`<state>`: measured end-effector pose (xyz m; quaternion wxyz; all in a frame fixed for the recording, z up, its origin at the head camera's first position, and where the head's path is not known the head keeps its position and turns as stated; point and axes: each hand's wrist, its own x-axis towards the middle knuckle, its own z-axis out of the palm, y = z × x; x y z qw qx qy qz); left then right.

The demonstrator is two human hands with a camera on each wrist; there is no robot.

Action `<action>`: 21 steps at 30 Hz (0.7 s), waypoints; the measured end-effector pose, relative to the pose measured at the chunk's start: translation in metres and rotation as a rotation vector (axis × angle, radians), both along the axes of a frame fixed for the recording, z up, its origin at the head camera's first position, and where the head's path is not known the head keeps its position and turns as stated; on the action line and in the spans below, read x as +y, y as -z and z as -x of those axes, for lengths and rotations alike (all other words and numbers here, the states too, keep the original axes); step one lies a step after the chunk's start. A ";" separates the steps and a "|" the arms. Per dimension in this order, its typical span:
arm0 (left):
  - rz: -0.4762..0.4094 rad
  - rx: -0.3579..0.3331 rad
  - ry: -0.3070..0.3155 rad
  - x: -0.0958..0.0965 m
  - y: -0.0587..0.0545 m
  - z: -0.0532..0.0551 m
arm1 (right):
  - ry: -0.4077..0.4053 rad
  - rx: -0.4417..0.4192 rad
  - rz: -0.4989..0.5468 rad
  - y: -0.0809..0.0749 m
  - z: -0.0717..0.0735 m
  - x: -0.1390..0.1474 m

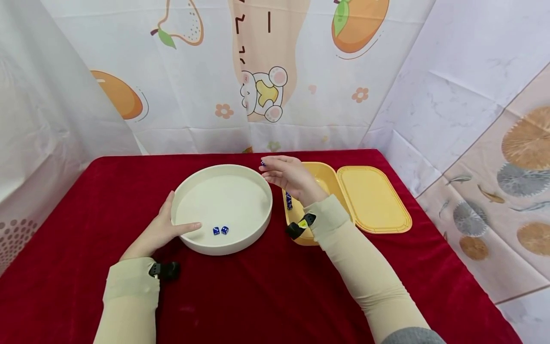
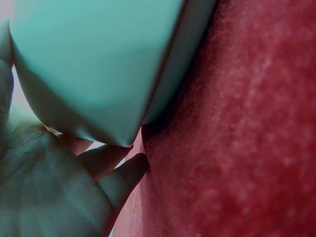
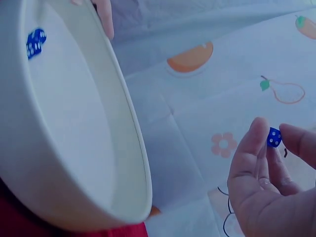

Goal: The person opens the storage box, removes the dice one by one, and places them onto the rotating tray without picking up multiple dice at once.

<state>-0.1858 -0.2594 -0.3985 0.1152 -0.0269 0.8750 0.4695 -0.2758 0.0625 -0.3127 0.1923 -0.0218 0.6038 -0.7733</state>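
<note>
A round cream tray (image 1: 223, 200) with a raised rim stands on the table, two blue dice (image 1: 221, 230) lying near its front inside. My left hand (image 1: 161, 229) grips the tray's left side, thumb over the rim and fingers along the outer wall. In the left wrist view, fingertips (image 2: 133, 165) reach low by the tray's underside. Above the gap between tray and yellow box, my right hand (image 1: 292, 177) pinches one blue die (image 3: 274, 137) with white dots between thumb and finger. More blue dice (image 1: 289, 201) show inside the box's left edge, partly hidden beneath that hand.
The yellow box (image 1: 328, 179) stands right of the tray, partly covered by my right forearm. Its yellow lid (image 1: 375, 200) lies open to the right. A dark red cloth (image 1: 240, 296) covers the table, and a printed curtain (image 1: 193, 95) hangs behind it.
</note>
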 end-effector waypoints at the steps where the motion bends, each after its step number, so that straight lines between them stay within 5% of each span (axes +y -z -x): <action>1: -0.001 0.000 0.000 0.000 0.000 0.000 | -0.006 0.002 0.012 0.001 -0.002 -0.001; 9: -0.005 0.002 -0.003 -0.001 0.001 0.001 | -0.035 0.006 0.060 0.012 -0.018 -0.011; 21: -0.007 -0.005 -0.010 0.000 0.001 0.001 | -0.113 -0.004 -0.031 0.038 -0.036 -0.028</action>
